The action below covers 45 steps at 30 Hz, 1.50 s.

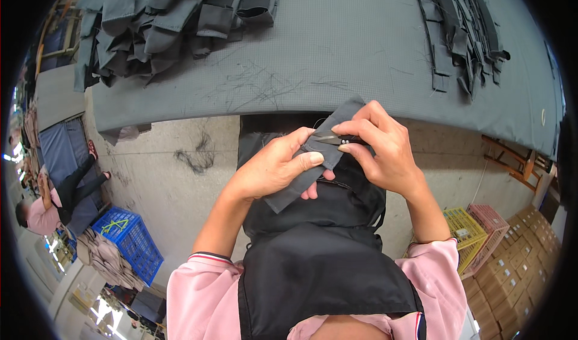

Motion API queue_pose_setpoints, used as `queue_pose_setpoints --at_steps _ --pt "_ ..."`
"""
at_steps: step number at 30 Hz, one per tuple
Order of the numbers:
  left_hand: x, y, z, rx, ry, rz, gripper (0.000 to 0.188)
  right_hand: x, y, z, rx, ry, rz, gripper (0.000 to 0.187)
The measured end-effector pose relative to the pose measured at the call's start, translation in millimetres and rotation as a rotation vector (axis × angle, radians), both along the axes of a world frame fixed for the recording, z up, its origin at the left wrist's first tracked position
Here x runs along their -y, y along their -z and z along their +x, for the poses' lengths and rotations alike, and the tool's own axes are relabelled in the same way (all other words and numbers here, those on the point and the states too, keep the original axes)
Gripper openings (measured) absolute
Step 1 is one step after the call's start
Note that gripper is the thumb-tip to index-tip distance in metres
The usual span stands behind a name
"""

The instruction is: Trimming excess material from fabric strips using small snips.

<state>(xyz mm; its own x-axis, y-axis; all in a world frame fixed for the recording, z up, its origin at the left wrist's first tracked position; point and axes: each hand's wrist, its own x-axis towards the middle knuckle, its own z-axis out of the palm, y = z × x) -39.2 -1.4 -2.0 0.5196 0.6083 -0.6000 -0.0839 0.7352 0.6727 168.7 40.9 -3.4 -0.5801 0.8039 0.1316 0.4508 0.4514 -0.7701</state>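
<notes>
A narrow strip of dark grey cloth (283,194) slants across my lap, in front of the black apron. My left hand (278,164) grips it, thumb on top and fingertips showing beneath. Over the strip's upper part, my right hand (380,146) is closed on small thread snips (328,139). Their metal blades point left and lie against the cloth close to my left thumb and forefinger. The handle is mostly hidden in the right fingers.
On the grey-covered table (337,45) lie a heap of dark cloth pieces (162,24), loose threads (256,87) and more strips (460,39). Below stand a blue crate (135,244), yellow crate (465,231) and cardboard boxes (506,274). Another person (48,201) sits at far left.
</notes>
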Motion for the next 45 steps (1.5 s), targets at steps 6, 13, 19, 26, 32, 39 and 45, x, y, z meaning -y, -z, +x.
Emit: queue_pose_setpoints --at_steps 6,13,19,26,32,39,45 --pt "-3.6 -5.2 -2.3 -0.002 0.089 0.030 0.026 -8.4 -2.8 8.1 -0.018 -0.156 0.026 0.027" --pt "-2.6 -3.3 -1.0 0.002 0.117 0.071 0.026 -7.8 -1.6 4.6 -0.052 -0.183 -0.075 0.025" --pt "-2.2 -2.3 1.6 0.006 0.096 0.039 0.029 3.8 -0.3 4.5 -0.097 -0.035 0.026 0.024" --pt "6.9 2.1 8.3 -0.302 -0.069 0.219 0.041 13.5 -9.5 8.9 -0.258 0.166 -0.089 0.024" --pt "14.4 12.2 11.9 -0.231 -0.250 0.315 0.042 14.1 4.1 19.5 -0.144 0.334 0.023 0.026" --pt "13.9 8.1 11.0 0.234 -0.339 0.100 0.042 17.7 3.7 5.3 -0.121 0.385 0.201 0.030" --pt "13.6 8.0 13.6 0.251 -0.374 0.056 0.040 24.7 -1.2 8.1 -0.105 0.406 0.206 0.031"
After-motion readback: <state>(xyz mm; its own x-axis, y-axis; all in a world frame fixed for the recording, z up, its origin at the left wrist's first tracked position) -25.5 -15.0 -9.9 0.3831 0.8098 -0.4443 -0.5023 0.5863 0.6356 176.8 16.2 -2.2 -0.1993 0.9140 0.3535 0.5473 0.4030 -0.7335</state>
